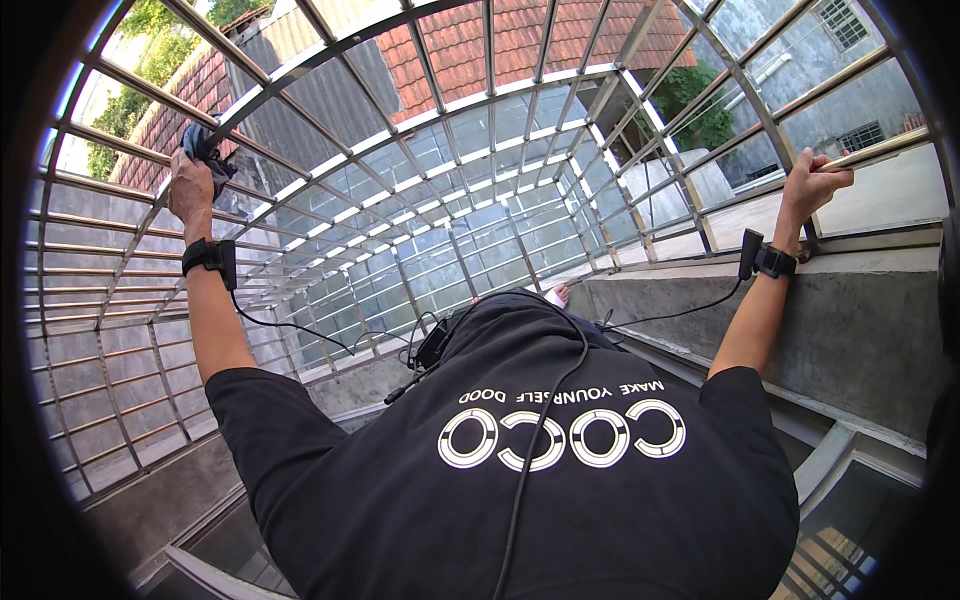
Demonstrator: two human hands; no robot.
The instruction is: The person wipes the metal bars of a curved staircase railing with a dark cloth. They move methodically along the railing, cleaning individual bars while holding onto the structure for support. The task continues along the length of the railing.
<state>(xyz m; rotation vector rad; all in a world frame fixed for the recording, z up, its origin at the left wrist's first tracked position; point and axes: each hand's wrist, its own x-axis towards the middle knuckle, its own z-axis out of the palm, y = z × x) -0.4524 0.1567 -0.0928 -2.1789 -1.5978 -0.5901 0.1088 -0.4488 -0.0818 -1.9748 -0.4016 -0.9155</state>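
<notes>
My left hand (pixel 190 189), at the upper left, holds a dark blue-grey cloth (pixel 217 171) against a metal bar of the window cage (pixel 300 73). At the upper right my right hand (pixel 814 182) is closed around a shiny horizontal bar (pixel 877 150) of the same cage. Both wrists wear black straps with small black devices, from which cables run towards my waist. The fingertips of my left hand are partly hidden by the cloth and the bars.
Metal bars surround me on several sides. A concrete ledge (pixel 862 307) runs along the right, with a window frame (pixel 825 457) below it. A bare foot (pixel 561 294) shows past my shirt. A black cable (pixel 529 450) hangs over my shirt. Tiled roofs (pixel 465 52) lie outside.
</notes>
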